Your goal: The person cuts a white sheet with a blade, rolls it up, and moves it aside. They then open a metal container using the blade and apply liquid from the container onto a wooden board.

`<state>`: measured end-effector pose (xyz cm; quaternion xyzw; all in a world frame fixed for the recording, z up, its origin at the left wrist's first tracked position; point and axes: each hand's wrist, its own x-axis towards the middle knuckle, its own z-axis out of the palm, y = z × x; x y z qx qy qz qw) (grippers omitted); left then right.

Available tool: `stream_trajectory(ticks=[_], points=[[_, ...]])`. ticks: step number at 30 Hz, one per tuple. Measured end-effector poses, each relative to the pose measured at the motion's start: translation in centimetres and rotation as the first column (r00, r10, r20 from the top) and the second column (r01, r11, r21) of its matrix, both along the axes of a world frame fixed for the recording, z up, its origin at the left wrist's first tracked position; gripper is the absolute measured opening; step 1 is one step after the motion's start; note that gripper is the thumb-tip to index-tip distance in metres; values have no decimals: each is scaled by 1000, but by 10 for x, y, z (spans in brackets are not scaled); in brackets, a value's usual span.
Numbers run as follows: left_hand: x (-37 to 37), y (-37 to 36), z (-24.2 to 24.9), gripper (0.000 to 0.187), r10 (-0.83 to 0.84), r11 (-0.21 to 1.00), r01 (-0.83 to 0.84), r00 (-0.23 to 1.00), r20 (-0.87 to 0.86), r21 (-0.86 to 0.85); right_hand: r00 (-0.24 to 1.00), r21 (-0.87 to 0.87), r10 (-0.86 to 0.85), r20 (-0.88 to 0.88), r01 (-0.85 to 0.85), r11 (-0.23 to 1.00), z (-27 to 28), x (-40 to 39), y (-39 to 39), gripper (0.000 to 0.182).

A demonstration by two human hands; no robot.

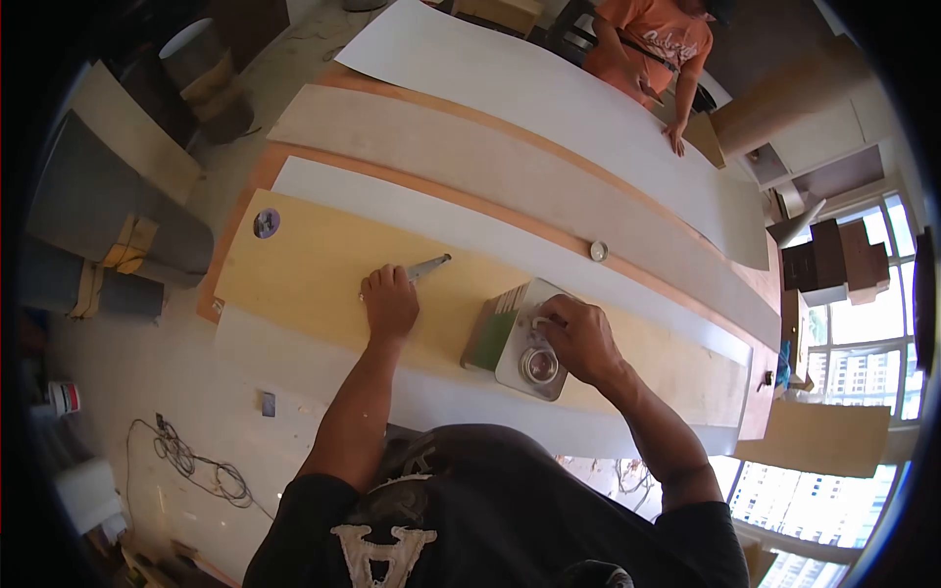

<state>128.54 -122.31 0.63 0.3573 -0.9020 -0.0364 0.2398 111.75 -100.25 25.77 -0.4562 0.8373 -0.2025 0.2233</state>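
My left hand (390, 302) rests on a long pale-yellow board (314, 265) and is closed on a metal pointed tool (429, 266) whose tip sticks out to the right. My right hand (578, 336) grips the top of a grey metal can (532, 355) lying on the same board; its round cap faces me. A green block (489, 338) lies against the can's left side.
Long white sheets (549, 98) and a pale wood panel (470, 162) lie across the workbench. A small round lid (598, 251) sits beyond the can. Another person in an orange shirt (659, 49) leans on the far edge. Cables (196, 465) lie on the floor at left.
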Motion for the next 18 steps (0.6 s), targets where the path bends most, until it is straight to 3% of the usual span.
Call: stream_trajectory(ticks=[2,5,8,11,12,17,18], points=[[-1,0,1,19,13,1000,-13,1000,12,6,971,98,-130,200,113,989,16,1,-8,25],[-4,0,1,19,28,999,-29,999,33,23,907,166,-89,412,21,986,9,-21,-11,29],[-6,0,3,20,23,999,-23,1000,16,29,862,167,-47,506,-44,985,4,-37,-18,24],[-6,-2,7,22,27,998,-29,999,39,53,931,58,131,341,-160,985,2,-60,-23,20],[-5,-1,7,22,29,998,-33,998,54,62,925,98,30,379,-72,993,8,-74,-25,23],[-3,-3,3,26,40,998,-43,997,67,50,956,6,-53,289,53,999,39,-146,-34,21],[-2,-2,5,26,28,998,-33,997,70,63,997,-29,49,57,-47,998,41,-174,-37,21]])
